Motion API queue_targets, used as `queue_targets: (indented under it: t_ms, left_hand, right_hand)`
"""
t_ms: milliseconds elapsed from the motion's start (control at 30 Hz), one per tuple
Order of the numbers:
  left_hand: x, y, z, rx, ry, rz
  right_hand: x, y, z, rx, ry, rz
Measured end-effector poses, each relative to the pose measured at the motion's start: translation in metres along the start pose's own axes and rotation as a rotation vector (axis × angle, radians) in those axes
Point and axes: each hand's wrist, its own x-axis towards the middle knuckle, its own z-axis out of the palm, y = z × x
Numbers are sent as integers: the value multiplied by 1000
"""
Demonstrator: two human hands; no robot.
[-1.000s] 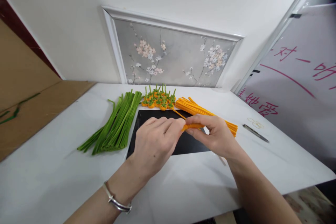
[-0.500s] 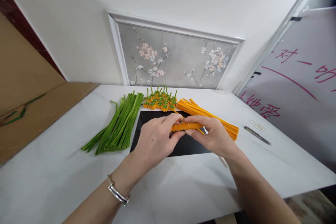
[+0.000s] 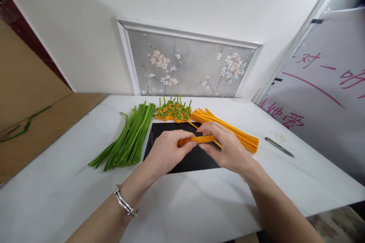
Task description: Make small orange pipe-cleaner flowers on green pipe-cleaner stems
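Above a black mat, my left hand pinches one end of a ridged orange pipe cleaner, bent into tight, even zigzags. Around its other end curl the fingers of my right hand, with the thumb just below the strip. The far tip is partly hidden by that palm. Behind my hands stands a cluster of small orange pipe-cleaner pumpkins with green stems. A loose orange pipe cleaner lies across the mat's back edge.
Green pipe cleaners lie in a bundle at left, orange pipe cleaners at right. Farther right are tweezers and thin rubber bands. A wall with a floral panel rises behind the white table.
Both hands have shifted slightly left with the zigzag pipe cleaner. My right fingers have loosened and lifted a little around it, while the left still pinches. The view has tilted slightly.
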Motion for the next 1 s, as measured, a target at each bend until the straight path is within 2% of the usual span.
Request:
queue_targets:
  t_ms: [167,267,467,700,833,1000]
  left_hand:
    - [0,1,-1,20,71,-30]
    - [0,2,-2,41,90,-57]
    - [0,3,-9,79,8,-21]
    - [0,2,-7,54,-39,-31]
    - [0,0,-6,154,-45,40]
    - [-2,0,-4,300,43,172]
  right_hand:
    - [1,7,-7,-51,-11,59]
    - [0,11,-5,-63,-1,40]
    - [-2,15,-2,-72,120,-56]
    - [-3,17,1,-78,111,-122]
    - [-3,18,3,-78,100,-102]
    - [-3,17,3,-86,124,-98]
